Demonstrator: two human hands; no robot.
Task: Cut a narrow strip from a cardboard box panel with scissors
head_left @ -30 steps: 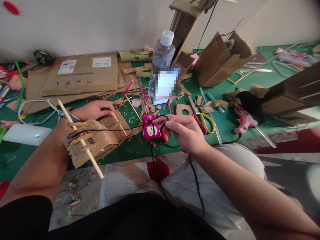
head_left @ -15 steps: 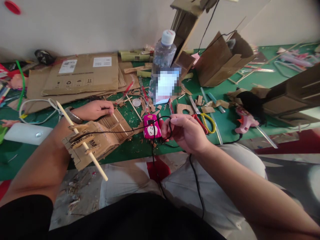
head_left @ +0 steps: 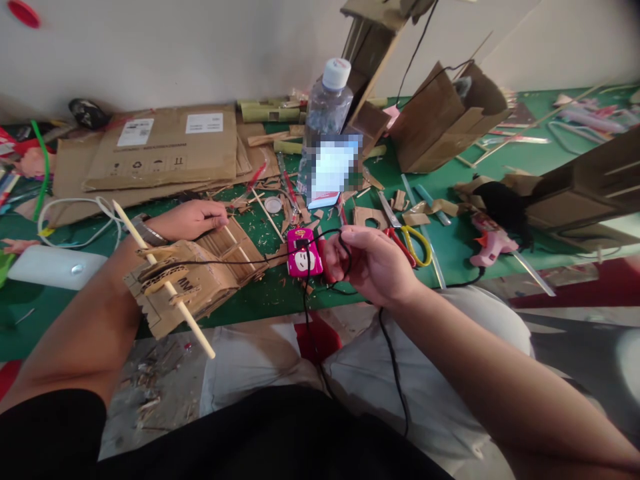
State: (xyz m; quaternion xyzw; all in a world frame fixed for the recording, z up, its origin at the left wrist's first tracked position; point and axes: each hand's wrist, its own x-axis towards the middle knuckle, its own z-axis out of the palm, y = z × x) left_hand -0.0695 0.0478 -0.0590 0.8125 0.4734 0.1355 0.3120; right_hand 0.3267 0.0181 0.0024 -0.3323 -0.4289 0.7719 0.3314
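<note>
While R grip (head_left: 385,267) pinches cord (head_left: 270,259), we're prob. tensioning; next needs steady pull; L grip (head_left: 193,219), by cardboard model (head_left: 213,275): can't tell.

Capped bottle (head_left: 327,110) behind lit screen (head_left: 333,170); scissors (head_left: 395,221) left of pink glue gun (head_left: 493,247); flat carton (head_left: 160,148) near wall (head_left: 200,47).

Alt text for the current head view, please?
The right hand holds a black cord running to a cardboard model; the left hand holds its far end. Scissors and a pink glue gun lie to the right on a green table.
</note>
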